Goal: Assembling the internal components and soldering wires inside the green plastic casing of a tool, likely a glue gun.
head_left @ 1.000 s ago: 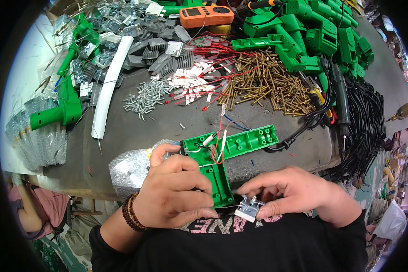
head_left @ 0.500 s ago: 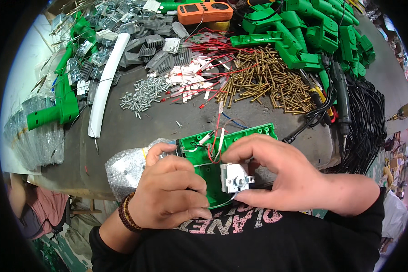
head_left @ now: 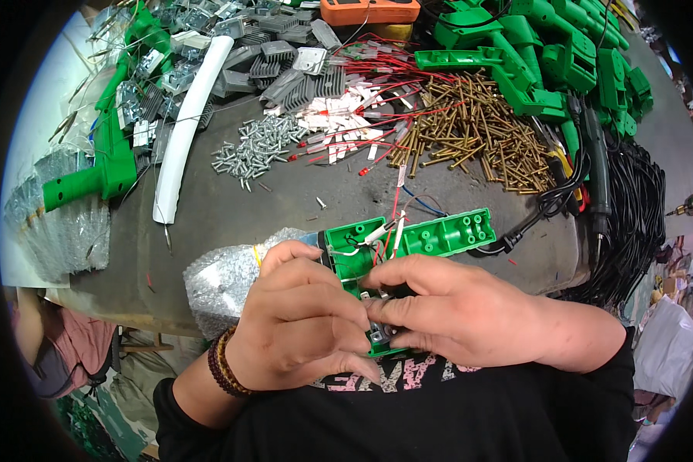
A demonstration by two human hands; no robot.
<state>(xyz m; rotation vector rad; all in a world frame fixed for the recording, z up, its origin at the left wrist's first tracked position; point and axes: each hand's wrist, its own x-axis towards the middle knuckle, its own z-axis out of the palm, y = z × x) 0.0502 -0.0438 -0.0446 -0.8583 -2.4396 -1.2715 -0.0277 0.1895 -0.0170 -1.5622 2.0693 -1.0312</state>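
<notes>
An opened green plastic housing (head_left: 439,233) with thin red, white, brown and blue wires (head_left: 396,223) lies in front of me. My left hand (head_left: 300,316) is closed round its left, near side, with the fingertips reaching inside. My right hand (head_left: 454,312) pinches a small metal thermostat (head_left: 379,333) down in the near part of the housing. Fingers cover most of the thermostat, so whether it is seated cannot be seen. A bubble-wrapped piece (head_left: 223,285) with a yellow band sticks out left of the housing, beside my left hand.
Behind lie piles of silver screws (head_left: 258,146), white connectors (head_left: 346,115), brass-coloured long screws (head_left: 477,131) and grey finned metal blocks (head_left: 277,69). Green housings (head_left: 570,65), an electric screwdriver (head_left: 597,177) and black cables (head_left: 631,208) sit right. A white tube (head_left: 192,131) lies left.
My right hand has brought the thermostat left and down into the housing. My left hand has shifted slightly right, and its fingertips now meet the right hand's. The view has shifted a little.
</notes>
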